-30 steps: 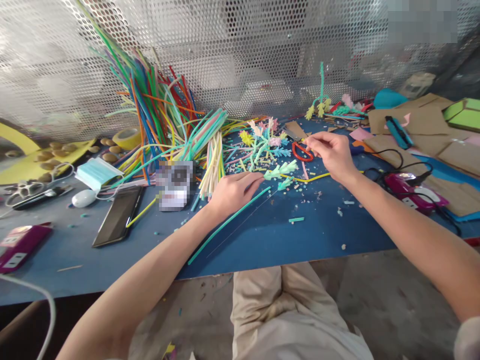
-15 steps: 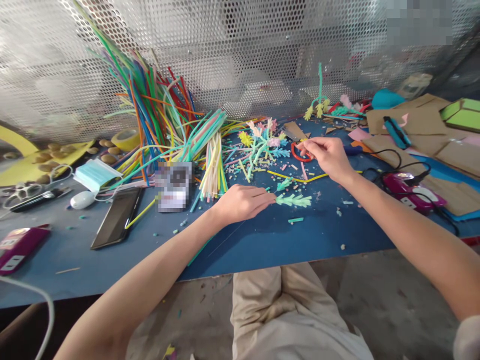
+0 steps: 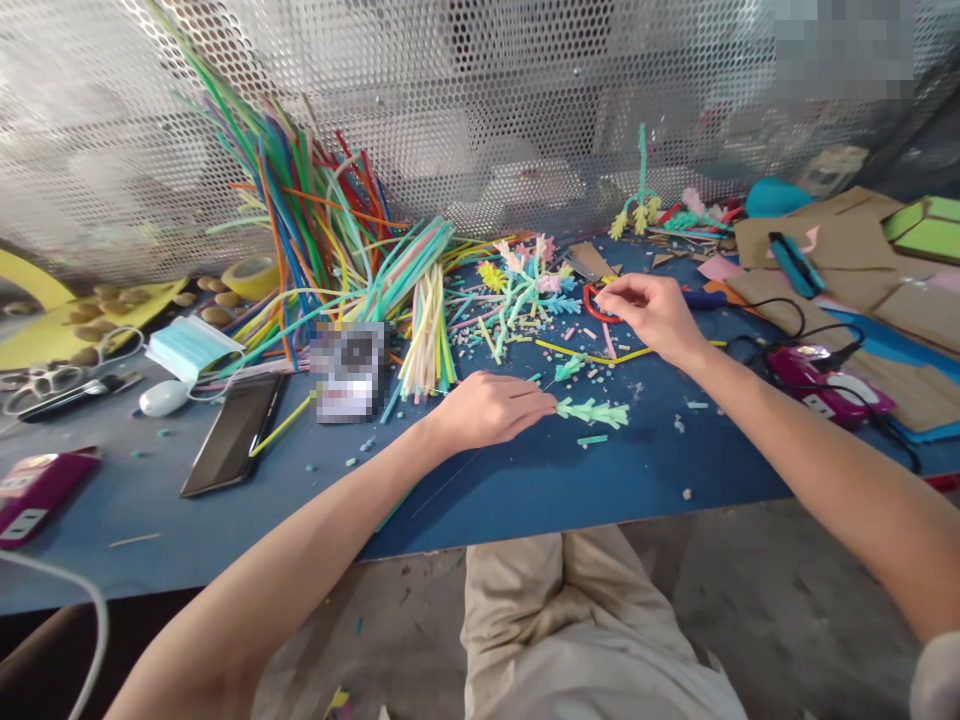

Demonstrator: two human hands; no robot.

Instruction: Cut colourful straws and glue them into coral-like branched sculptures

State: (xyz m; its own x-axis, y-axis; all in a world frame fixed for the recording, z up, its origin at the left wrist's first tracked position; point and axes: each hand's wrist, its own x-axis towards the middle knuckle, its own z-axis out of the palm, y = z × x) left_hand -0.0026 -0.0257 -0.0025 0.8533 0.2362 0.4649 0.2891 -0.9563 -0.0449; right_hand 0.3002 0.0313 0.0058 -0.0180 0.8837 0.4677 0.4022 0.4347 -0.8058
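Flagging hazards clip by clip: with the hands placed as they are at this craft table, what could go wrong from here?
The left hand pinches the fringed green straw only by one end, so it may bend or slip. The right hand works right beside the red scissors; fingers could catch them. Cut straw bits lie near the table edge and could be swept off.

The stem end of the fringed green straw (image 3: pixel 592 410) is hidden within the pinch of the left hand (image 3: pixel 487 408), and what is pinched by the right hand (image 3: pixel 649 312) is too small to be told. A card (image 3: pixel 349 370) at the left hand's nine o'clock is blurred out, while a purple device (image 3: pixel 34 495) is cut off at the picture's nine o'clock edge and a green box (image 3: pixel 930 225) at its three o'clock edge.
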